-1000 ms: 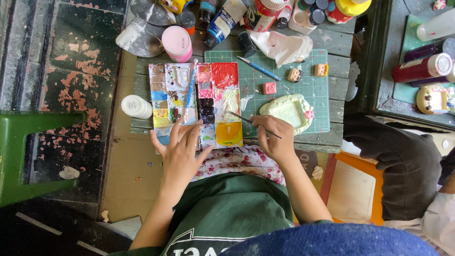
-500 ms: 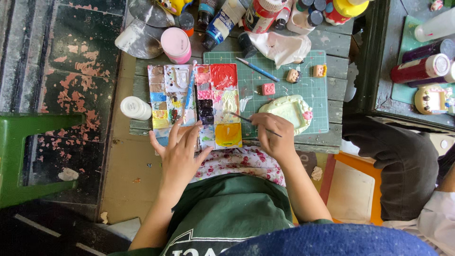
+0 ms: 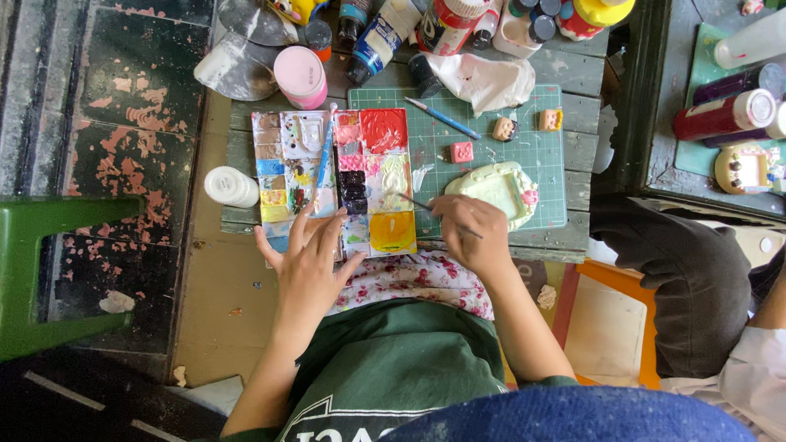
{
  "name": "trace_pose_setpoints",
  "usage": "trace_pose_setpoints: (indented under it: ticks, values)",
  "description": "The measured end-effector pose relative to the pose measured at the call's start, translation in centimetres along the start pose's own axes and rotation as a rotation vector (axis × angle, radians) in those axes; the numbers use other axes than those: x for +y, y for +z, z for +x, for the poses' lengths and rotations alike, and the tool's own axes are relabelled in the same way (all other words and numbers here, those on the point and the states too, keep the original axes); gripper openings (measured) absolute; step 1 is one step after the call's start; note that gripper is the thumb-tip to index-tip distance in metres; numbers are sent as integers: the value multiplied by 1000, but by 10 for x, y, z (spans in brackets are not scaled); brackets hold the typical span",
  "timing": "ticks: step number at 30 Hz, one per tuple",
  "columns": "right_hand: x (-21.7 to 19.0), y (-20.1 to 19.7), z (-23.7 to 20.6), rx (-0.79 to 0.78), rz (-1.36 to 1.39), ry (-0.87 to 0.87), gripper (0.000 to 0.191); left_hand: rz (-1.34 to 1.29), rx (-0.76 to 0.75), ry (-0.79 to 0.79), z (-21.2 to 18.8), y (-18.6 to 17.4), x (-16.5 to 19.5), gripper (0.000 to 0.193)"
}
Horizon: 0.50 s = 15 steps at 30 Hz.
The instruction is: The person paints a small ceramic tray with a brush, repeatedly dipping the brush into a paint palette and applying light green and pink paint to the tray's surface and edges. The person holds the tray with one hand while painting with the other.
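The paint palette [image 3: 336, 184], a rectangular tray of wells filled with red, pink, yellow, orange, blue and dark colours, lies at the near edge of the grey wooden table [image 3: 585, 78], partly overlapping the green cutting mat [image 3: 491, 155]. The left hand [image 3: 304, 262] rests flat on the palette's near left corner, fingers spread and extended, gripping nothing. The right hand [image 3: 471, 233] is closed around a thin paintbrush [image 3: 422, 205], whose tip reaches the palette's pale right-hand wells, just above the orange well. A blue-handled brush [image 3: 325, 155] lies lengthwise across the palette's middle. Just beyond the right hand, on the mat, sits a pale green frame-shaped piece [image 3: 499, 187] with a pink detail at its right edge. Farther up the mat lie a second blue brush [image 3: 442, 119], a small pink square piece [image 3: 462, 152] and two small tan pieces [image 3: 503, 128]. A white crumpled cloth [image 3: 487, 80] lies at the mat's far edge. A pink cup [image 3: 300, 76] stands beyond the palette, and a white round lid [image 3: 230, 186] sits just left of it. Paint bottles [image 3: 381, 37] crowd the table's far edge. A green stool [image 3: 41, 274] stands well apart to the left.
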State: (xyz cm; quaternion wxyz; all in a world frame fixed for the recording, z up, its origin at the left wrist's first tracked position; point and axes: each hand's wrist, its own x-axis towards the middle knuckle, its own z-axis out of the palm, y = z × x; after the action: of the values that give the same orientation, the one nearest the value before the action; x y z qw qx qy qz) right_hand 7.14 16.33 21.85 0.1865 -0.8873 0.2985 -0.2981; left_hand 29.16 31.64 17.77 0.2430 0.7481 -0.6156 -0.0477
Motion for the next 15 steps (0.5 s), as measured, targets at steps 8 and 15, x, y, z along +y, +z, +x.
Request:
trace_pose_setpoints:
  ticks: [8, 15]
  values:
    - [2, -3, -2, 8, -3, -21, 18, 15, -6, -7, -1, 2, 2, 62]
    - [9, -3, -12, 105, -47, 14, 19, 23, -11, -8, 3, 4, 7, 61]
